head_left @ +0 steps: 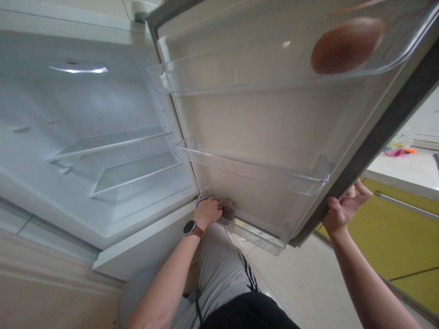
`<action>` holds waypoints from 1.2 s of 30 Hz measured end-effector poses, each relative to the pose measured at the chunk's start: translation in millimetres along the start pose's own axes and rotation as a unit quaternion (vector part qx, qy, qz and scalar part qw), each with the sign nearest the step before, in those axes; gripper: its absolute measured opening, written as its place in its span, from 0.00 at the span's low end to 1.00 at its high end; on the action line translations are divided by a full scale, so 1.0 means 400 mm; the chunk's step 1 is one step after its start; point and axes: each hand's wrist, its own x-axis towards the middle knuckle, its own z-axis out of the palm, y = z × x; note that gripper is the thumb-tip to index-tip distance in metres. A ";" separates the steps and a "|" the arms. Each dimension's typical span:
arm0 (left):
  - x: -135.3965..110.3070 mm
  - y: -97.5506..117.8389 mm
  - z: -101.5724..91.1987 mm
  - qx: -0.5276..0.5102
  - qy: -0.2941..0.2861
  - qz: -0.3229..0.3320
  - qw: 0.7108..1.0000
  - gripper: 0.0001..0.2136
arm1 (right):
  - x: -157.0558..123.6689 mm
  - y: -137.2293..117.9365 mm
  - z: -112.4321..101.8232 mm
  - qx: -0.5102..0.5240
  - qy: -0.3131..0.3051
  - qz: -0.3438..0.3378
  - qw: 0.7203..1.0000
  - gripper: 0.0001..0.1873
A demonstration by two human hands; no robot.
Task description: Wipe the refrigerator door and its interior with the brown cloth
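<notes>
The white fridge door (267, 123) stands wide open in front of me. My left hand (207, 212), with a watch on its wrist, is closed on a brown sponge (227, 210) pressed into the left end of the lowest door bin (260, 233). My right hand (345, 208) grips the door's dark outer edge (377, 137), thumb in front and fingers curled behind it. Part of the sponge is hidden by my fingers.
Two more clear door bins (254, 164) sit higher up; the top one holds a brown oval object (346, 45). The fridge interior (85, 137) at left has bare glass shelves. Yellow-green cabinets (404, 237) and a counter stand at right. My legs are below.
</notes>
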 end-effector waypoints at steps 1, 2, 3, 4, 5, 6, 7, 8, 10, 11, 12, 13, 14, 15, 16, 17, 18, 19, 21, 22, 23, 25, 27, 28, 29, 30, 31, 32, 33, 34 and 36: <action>0.000 0.000 0.000 0.001 0.000 0.001 1.000 0.16 | 0.000 0.001 0.000 0.003 -0.003 -0.005 1.000 0.37; 0.000 0.000 0.000 0.002 -0.001 0.002 1.000 0.16 | 0.000 0.003 -0.001 0.006 -0.005 -0.009 1.000 0.37; 0.000 0.001 -0.001 0.004 -0.001 0.003 1.000 0.16 | 0.001 0.004 -0.002 0.009 -0.006 -0.013 1.000 0.37; -0.001 0.001 -0.001 0.004 -0.001 0.004 1.000 0.16 | 0.001 0.006 -0.002 0.011 -0.005 -0.017 1.000 0.37; -0.001 0.001 -0.001 0.005 -0.002 0.004 1.000 0.16 | 0.001 0.007 -0.003 0.011 -0.006 -0.020 1.000 0.37; -0.001 0.002 -0.002 0.005 -0.001 0.004 1.000 0.16 | 0.002 0.008 -0.003 0.009 -0.007 -0.020 1.000 0.37; -0.002 0.002 -0.002 0.006 -0.001 0.003 1.000 0.16 | 0.002 0.008 -0.004 0.006 -0.007 -0.021 1.000 0.37; -0.002 0.002 -0.002 0.005 0.001 0.002 1.000 0.16 | 0.002 0.008 -0.004 0.001 -0.008 -0.023 1.000 0.36; -0.002 0.002 -0.002 0.001 0.001 0.000 1.000 0.17 | 0.001 0.007 -0.005 -0.008 -0.009 -0.025 1.000 0.35; -0.002 0.002 -0.002 -0.001 0.000 -0.001 1.000 0.17 | 0.001 0.007 -0.005 -0.010 -0.009 -0.026 1.000 0.35; -0.002 0.002 -0.001 -0.002 -0.002 -0.002 1.000 0.17 | 0.001 0.006 -0.006 -0.010 -0.008 -0.025 1.000 0.35; -0.002 0.002 -0.001 -0.002 -0.004 -0.003 1.000 0.17 | 0.000 0.006 -0.006 -0.008 -0.005 -0.020 1.000 0.36; -0.002 0.003 -0.002 -0.001 -0.005 -0.003 1.000 0.17 | 0.000 0.005 -0.006 -0.007 0.001 -0.013 1.000 0.37; -0.002 0.003 -0.002 0.000 -0.004 -0.002 1.000 0.17 | 0.000 0.005 -0.005 -0.005 0.009 -0.003 1.000 0.37; -0.003 0.003 -0.002 0.001 -0.001 0.000 1.000 0.17 | 0.000 0.004 -0.005 -0.004 0.018 0.008 1.000 0.38; -0.003 0.003 -0.003 0.001 0.002 0.001 1.000 0.17 | 0.000 0.004 -0.004 -0.005 0.024 0.015 1.000 0.38; -0.004 0.004 -0.003 0.002 0.004 0.002 1.000 0.16 | 0.000 0.003 -0.004 -0.006 0.026 0.019 0.999 0.38; -0.004 0.004 -0.003 0.001 0.004 0.001 1.000 0.16 | 0.000 0.003 -0.003 -0.007 0.025 0.018 1.000 0.38; -0.004 0.004 -0.002 -0.001 0.002 -0.005 1.000 0.16 | 0.001 0.002 -0.002 -0.008 0.017 0.012 1.000 0.38; -0.004 0.004 -0.001 -0.002 0.001 -0.008 1.000 0.16 | 0.001 0.001 -0.001 -0.009 0.014 0.009 1.000 0.38; -0.003 0.004 0.000 -0.003 0.002 -0.009 1.000 0.16 | 0.002 0.001 -0.001 -0.009 0.013 0.009 1.000 0.38; -0.002 0.004 0.002 -0.002 0.008 -0.007 1.000 0.16 | 0.002 0.001 0.000 -0.007 0.014 0.011 1.000 0.38; -0.002 0.005 0.002 0.003 0.011 -0.005 1.000 0.16 | 0.003 0.001 0.001 -0.006 0.015 0.009 1.000 0.38; -0.003 0.005 0.001 0.004 0.012 -0.005 1.000 0.16 | 0.003 0.002 0.001 -0.004 0.014 0.006 1.000 0.38; -0.003 0.006 0.000 0.004 0.011 -0.005 1.000 0.16 | 0.004 0.002 0.001 -0.003 0.014 0.002 1.000 0.38; -0.004 0.007 -0.002 0.003 0.010 -0.005 1.000 0.16 | 0.004 0.002 0.000 -0.003 0.014 0.000 1.000 0.38; -0.005 0.007 -0.003 0.001 0.009 -0.004 1.000 0.16 | 0.003 0.003 0.000 -0.004 0.016 0.000 1.000 0.38; -0.005 0.008 -0.005 0.000 0.008 -0.005 1.000 0.16 | 0.003 0.003 0.000 -0.006 0.019 0.003 1.000 0.38; -0.006 0.008 -0.006 -0.001 0.006 -0.006 1.000 0.16 | 0.002 0.003 -0.001 -0.008 0.024 0.010 1.000 0.38; -0.006 0.008 -0.006 -0.001 0.003 -0.007 1.000 0.16 | 0.002 0.003 -0.001 -0.011 0.029 0.017 0.999 0.38; -0.006 0.007 -0.005 0.002 0.004 -0.010 1.000 0.16 | 0.001 0.003 -0.002 -0.012 0.038 0.030 0.999 0.39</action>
